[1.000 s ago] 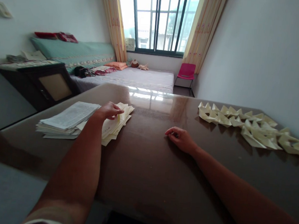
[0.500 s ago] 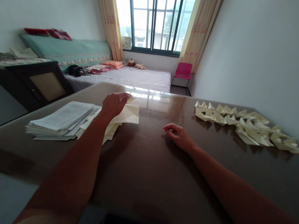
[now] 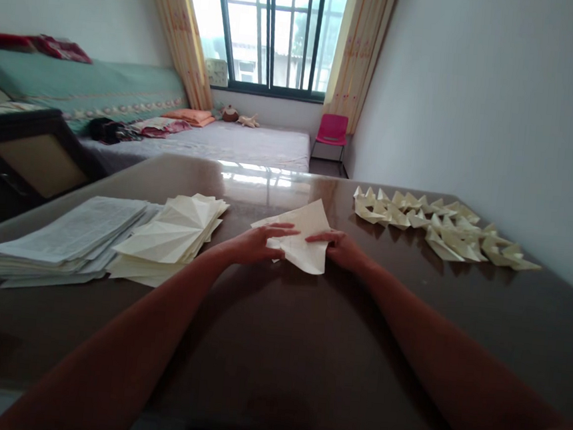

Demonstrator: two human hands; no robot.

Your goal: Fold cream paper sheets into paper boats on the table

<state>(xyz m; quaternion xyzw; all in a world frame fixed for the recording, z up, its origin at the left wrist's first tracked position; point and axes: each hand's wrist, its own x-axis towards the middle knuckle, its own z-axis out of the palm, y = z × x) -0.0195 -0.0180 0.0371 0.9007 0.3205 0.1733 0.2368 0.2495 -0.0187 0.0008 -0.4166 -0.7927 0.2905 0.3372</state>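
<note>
A cream sheet of paper [image 3: 310, 224] is held between my two hands over the middle of the table. My left hand [image 3: 260, 241] grips its left side, fingers over the top and thumb at the lower edge. My right hand [image 3: 341, 246] pinches the right side, with a finger lying across the sheet and the rest partly hidden behind it. The sheet is tilted and its lower right corner curls. To the left lies a stack of creased cream sheets [image 3: 165, 228], the top one marked with fold lines that spread from a point.
A pile of white printed papers [image 3: 69, 229] lies left of the creased sheets. Rows of folded paper boats [image 3: 417, 216] stand at the right of the glossy brown table [image 3: 275, 348]. Behind are a bed [image 3: 262, 144], a pink chair [image 3: 332, 131] and a dark cabinet [image 3: 30, 159].
My left hand has brought a cream sheet from the stack to the middle, and my right hand has taken hold of its right side. The view has turned slightly right.
</note>
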